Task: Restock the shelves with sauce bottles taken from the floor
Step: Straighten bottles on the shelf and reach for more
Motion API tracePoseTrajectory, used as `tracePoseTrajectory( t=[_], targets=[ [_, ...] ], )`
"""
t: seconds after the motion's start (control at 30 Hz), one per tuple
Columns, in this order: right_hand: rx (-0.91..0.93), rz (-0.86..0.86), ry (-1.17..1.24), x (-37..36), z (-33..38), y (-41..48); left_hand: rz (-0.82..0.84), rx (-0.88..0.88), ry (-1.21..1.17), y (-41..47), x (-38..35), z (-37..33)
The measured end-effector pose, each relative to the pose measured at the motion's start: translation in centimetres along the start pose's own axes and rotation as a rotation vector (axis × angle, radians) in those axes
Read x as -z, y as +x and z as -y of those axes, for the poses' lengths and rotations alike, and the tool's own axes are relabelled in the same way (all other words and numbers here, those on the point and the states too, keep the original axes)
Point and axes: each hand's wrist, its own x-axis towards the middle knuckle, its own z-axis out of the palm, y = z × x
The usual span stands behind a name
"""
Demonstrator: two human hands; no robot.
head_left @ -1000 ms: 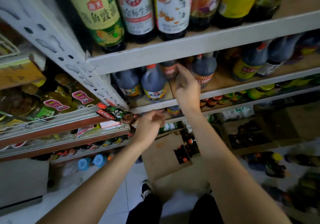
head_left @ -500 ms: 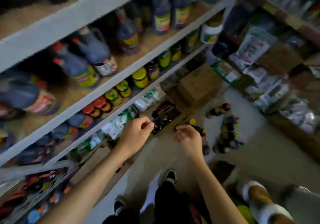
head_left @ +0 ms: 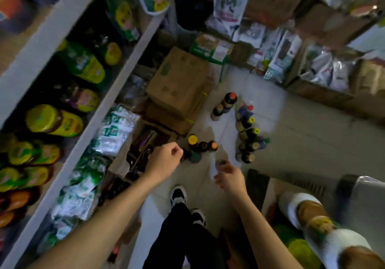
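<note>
Several sauce bottles stand on the tiled floor: a cluster with yellow and orange caps (head_left: pixel 201 145), a row (head_left: pixel 248 132) to its right and a pair (head_left: pixel 226 104) further back. My left hand (head_left: pixel 164 161) hangs over the floor beside the near cluster, fingers loosely curled around nothing. My right hand (head_left: pixel 229 178) is lower right of it, fingers relaxed, its fingertips by a dark green bottle cap (head_left: pixel 221 162); whether they touch it I cannot tell. The white shelves (head_left: pixel 116 93) on the left hold yellow-capped bottles (head_left: pixel 54 120).
Stacked cardboard boxes (head_left: pixel 179 87) and an open carton of dark bottles (head_left: pixel 143 143) sit against the shelf foot. White packets (head_left: pixel 114 129) fill the bottom shelf. Bagged goods (head_left: pixel 281 54) line the far right. Large jars (head_left: pixel 312 212) stand at the lower right, near my shoes (head_left: pixel 178 195).
My view has swung from the shelf down to the floor. Both hands have left the shelf and dropped towards the bottles on the floor, the right hand arriving over a green cap.
</note>
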Motion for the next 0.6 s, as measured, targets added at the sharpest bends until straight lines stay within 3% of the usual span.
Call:
tracePoseTrajectory(
  t=[0.13, 0.23, 0.43, 0.6],
  targets=[
    [-0.025, -0.066, -0.083, -1.6, -3.3, 10.6, 0.085, 0.018, 0.091, 10.4, -5.6, 3.2],
    [-0.004, -0.131, -0.287, -3.3, -6.9, 19.5, 0.119, 0.041, 0.135, 17.3, -12.0, 6.6],
    [0.332, -0.122, -0.802, -6.4, -10.6, 35.8, 0.053, -0.019, 0.162, 27.0, -24.1, 12.6],
    [0.472, -0.089, -0.963, -8.3, -11.4, 42.1, -0.039, -0.149, 0.170, 30.3, -26.8, 14.9]
  ],
)
